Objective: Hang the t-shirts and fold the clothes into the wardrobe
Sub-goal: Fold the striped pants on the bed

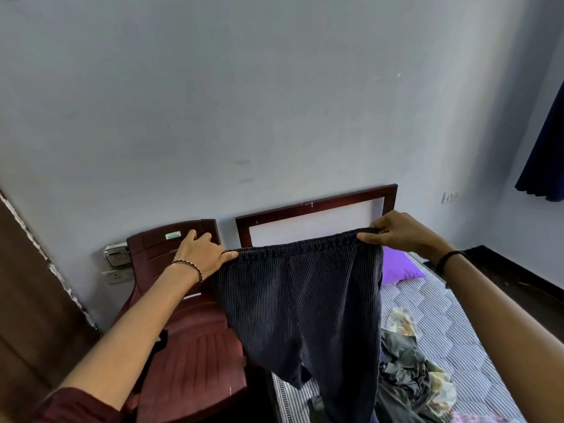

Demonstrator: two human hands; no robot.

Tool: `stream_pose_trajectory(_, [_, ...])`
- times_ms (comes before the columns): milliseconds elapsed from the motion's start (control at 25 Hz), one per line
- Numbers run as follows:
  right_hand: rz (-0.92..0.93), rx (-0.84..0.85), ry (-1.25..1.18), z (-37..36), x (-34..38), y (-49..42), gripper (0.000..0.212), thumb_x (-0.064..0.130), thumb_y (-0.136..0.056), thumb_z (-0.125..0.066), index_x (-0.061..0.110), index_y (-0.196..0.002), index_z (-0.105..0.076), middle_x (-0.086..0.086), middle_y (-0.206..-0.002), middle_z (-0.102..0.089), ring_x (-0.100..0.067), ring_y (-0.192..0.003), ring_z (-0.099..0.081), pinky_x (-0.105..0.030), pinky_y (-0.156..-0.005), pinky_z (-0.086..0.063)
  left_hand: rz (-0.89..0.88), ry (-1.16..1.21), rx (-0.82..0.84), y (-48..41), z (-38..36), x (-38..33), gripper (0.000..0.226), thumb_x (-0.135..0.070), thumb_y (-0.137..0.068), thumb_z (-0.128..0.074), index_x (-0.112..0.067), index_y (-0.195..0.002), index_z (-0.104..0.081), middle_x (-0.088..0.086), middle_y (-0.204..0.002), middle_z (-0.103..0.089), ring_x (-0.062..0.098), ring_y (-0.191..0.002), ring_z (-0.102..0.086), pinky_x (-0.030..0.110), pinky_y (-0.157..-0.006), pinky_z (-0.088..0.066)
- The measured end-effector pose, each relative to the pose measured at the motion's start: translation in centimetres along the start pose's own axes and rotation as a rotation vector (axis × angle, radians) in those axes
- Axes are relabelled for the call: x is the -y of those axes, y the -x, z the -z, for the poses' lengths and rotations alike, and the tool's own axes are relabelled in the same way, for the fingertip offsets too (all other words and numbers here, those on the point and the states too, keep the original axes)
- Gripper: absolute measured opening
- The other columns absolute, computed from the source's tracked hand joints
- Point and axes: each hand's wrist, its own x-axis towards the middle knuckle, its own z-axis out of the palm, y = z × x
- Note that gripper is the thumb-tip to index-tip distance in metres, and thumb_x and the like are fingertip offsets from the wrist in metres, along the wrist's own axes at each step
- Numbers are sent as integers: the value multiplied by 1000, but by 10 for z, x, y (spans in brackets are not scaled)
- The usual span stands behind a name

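Observation:
Dark navy pinstriped trousers hang in the air in front of me, held stretched by the elastic waistband. My left hand pinches the waistband's left end. My right hand pinches its right end, slightly higher. The legs drop down over the near edge of the bed, their lower ends out of frame. A heap of crumpled clothes, grey and floral, lies on the striped mattress to the right of the trousers. No wardrobe is in view.
A maroon plastic chair stands left of the bed against the wall. The bed's dark wooden headboard is behind the trousers, with a purple pillow below it. A brown door is at far left, a dark blue curtain at far right.

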Motion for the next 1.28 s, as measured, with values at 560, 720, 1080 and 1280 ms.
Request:
stream_pose_trajectory(560, [-64, -207, -239, -16, -2, 8, 20, 24, -65, -96, 16, -79, -84, -5, -71, -76, -8, -72, -64, -9, -58, -43, 305, 371, -32, -10, -8, -1, 48, -59, -92, -53, -25, -127, -54, 2, -116, -67, 25, -111, -62, 39, -89, -45])
stream_pose_trajectory(720, [-66, -308, -334, -9, 6, 11, 21, 35, -67, -95, 19, -74, -82, 4, -65, -74, 2, -62, -60, -15, -60, -44, 453, 851, -164, -18, 3, 17, 45, -48, -76, -78, -24, -112, -65, 0, -112, -73, 27, -104, -67, 37, -83, -53])
stream_pose_trajectory(1080, [29, -546, -550, 21, 53, -22, 29, -8, -81, -67, 16, -82, -82, 6, -84, -79, 10, -70, -66, -8, -72, -50, 563, 1255, -747, -17, 90, 28, 41, -10, -85, -60, -21, -124, -64, 0, -118, -71, 24, -110, -65, 27, -88, -46])
stream_pose_trajectory(1280, [-32, -383, -646, 17, 59, -45, 36, -2, -86, -55, 23, -74, -78, -4, -85, -78, -19, -81, -65, -33, -76, -49, 805, 1469, -579, -16, 85, 23, 29, -45, -83, -56, -18, -90, -63, 5, -81, -67, 24, -70, -66, 44, -83, -57])
